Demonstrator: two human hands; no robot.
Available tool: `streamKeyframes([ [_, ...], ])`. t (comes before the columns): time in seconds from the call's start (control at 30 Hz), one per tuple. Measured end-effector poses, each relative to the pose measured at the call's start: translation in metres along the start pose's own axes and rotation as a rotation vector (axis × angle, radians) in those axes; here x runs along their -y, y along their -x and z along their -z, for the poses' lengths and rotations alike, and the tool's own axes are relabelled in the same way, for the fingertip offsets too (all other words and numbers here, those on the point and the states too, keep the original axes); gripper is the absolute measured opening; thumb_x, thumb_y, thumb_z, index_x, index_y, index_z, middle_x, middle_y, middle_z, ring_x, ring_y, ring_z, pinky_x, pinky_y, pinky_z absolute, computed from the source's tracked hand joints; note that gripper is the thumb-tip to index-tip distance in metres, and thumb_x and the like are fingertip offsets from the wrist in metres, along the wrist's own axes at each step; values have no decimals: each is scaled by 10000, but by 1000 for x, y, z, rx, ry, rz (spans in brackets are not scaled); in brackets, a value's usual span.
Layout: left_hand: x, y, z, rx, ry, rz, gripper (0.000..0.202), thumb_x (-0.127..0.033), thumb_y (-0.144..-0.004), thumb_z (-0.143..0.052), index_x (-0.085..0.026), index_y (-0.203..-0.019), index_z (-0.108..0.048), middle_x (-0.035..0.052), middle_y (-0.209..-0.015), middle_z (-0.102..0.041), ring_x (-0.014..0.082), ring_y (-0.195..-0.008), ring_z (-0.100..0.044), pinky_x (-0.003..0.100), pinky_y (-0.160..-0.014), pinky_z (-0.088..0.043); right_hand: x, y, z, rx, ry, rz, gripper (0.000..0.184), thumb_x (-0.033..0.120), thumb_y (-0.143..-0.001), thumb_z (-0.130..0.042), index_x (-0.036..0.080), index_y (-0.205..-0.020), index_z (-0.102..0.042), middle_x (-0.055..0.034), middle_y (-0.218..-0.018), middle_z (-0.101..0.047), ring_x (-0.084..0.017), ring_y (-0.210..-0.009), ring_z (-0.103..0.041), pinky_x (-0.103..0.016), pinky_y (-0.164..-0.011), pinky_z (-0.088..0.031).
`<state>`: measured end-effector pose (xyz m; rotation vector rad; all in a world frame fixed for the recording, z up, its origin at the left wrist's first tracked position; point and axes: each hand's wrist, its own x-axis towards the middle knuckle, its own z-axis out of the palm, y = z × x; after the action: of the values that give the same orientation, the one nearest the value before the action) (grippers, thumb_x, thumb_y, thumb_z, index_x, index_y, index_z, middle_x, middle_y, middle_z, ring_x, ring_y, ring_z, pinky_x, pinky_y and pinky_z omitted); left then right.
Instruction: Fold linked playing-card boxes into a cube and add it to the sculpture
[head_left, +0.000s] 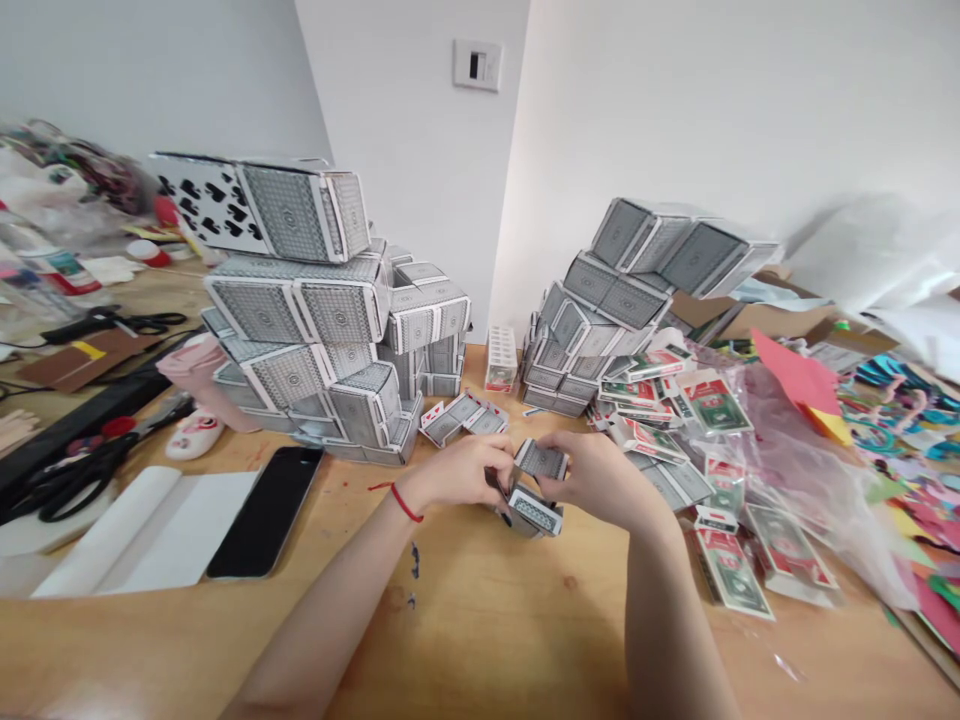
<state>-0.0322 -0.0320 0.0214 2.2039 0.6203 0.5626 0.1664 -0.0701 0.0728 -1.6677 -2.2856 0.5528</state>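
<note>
My left hand point(463, 472) and my right hand point(592, 474) meet over the middle of the wooden table point(480, 630). Both are closed on a small block of folded playing cards with grey patterned backs point(536, 488), thumbs and fingertips pinching its upper part while its lower part hangs between the hands. A red string circles my left wrist. Behind my left hand stands a tall stack of the same card blocks point(315, 330). A second stack point(600, 320) rises behind my right hand.
A black phone point(266, 510) lies left on the table beside white paper point(142, 535), with black scissors point(71, 478) farther left. Loose card boxes in plastic point(720, 480) and coloured paper scraps point(900, 430) crowd the right side. Loose cards point(465, 415) lie between the stacks.
</note>
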Motion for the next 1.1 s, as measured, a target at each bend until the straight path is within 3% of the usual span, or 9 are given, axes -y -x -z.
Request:
streamKeyframes([
  [0.17, 0, 1, 1, 11, -3, 13, 144, -125, -587, -737, -138, -595, -594, -20, -802, -498, 84, -680, -491, 201, -644, -387, -1, -1, -3, -33, 2, 9, 245, 261, -662, -599, 182, -879, -682, -36, -707, -694, -165, -615, -604, -237, -577, -395],
  [0.37, -3, 1, 1, -60, -33, 30, 109, -99, -616, -697, -142, -612, -597, -7, -830, -509, 94, -700, -506, 213, -660, -403, -5, -2, -2, -49, -37, -28, 255, 245, -658, -570, 187, -880, -679, -37, -733, -698, -166, -625, -611, -242, -586, -413],
  [0.63, -6, 1, -1, -89, -116, -6, 122, -166, -632, -729, -142, -591, -617, -9, -767, -546, 89, -660, -519, 204, -627, -392, -7, -3, -2, -38, -62, -24, 256, 248, -649, -567, 183, -870, -680, -36, -725, -693, -166, -636, -616, -238, -597, -419],
  [0.83, -10, 2, -3, -64, -247, -19, 141, -243, -676, -713, -159, -606, -624, -9, -715, -566, 99, -651, -533, 203, -609, -379, -6, -5, -1, -44, -68, -10, 218, 246, -645, -570, 182, -821, -681, -32, -695, -689, -167, -638, -616, -239, -605, -419],
  [1.1, -16, 3, 2, 6, -259, -96, 82, -122, -733, -603, -166, -667, -582, 13, -891, -616, 121, -789, -571, 216, -722, -407, -8, -3, 0, -57, -90, -39, 233, 248, -642, -555, 182, -830, -674, -15, -680, -681, -148, -604, -596, -232, -580, -417],
])
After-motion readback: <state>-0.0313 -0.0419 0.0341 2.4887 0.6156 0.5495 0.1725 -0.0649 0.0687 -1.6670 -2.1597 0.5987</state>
